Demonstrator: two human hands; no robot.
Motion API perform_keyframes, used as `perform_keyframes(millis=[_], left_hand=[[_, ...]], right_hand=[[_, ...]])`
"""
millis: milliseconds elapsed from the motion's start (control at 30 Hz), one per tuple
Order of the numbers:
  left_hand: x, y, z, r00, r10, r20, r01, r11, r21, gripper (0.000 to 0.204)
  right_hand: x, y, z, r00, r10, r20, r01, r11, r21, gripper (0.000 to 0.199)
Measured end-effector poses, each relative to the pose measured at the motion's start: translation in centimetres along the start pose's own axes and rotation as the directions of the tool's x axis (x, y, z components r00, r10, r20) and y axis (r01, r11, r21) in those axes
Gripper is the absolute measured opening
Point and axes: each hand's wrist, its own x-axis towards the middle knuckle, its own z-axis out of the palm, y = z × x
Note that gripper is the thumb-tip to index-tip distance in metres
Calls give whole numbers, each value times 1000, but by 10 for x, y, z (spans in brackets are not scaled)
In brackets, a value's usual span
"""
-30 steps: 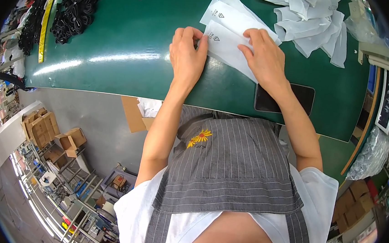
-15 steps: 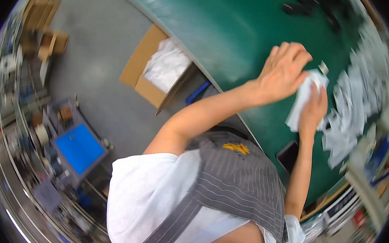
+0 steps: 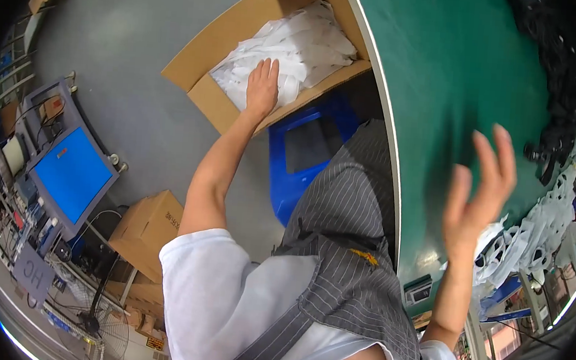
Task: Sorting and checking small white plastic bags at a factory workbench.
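My left hand (image 3: 263,91) reaches down into an open cardboard box (image 3: 210,45) beside the table. Its fingers lie stretched out on a heap of flat white packets (image 3: 313,36), and the palm side is hidden. Over the green table (image 3: 412,61), my right hand (image 3: 481,195) is raised with fingers spread and nothing in them. Right of that hand lies a pile of thin whitish pieces with dark spots (image 3: 526,243).
A blue plastic stool (image 3: 277,172) stands between the box and my legs. Black items (image 3: 547,72) line the table's far right. A small dark device (image 3: 418,292) lies near my waist. At left are a blue-topped cart (image 3: 72,173) and a cardboard carton (image 3: 145,230).
Both hands were together at a white packet on the table. The left has moved left and down to the box; the right has let go and opened. My view has turned left.
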Motion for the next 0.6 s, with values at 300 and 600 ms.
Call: perform_keyframes(millis=[300, 600], left_hand=[[50, -55, 135, 929, 4, 369, -153, 915, 373, 58], [82, -29, 115, 921, -128, 367, 61, 980, 190, 17]], right_hand=[[21, -10, 45, 987, -115, 111, 105, 990, 89, 37], [11, -10, 43, 988, -109, 106, 100, 991, 89, 33]])
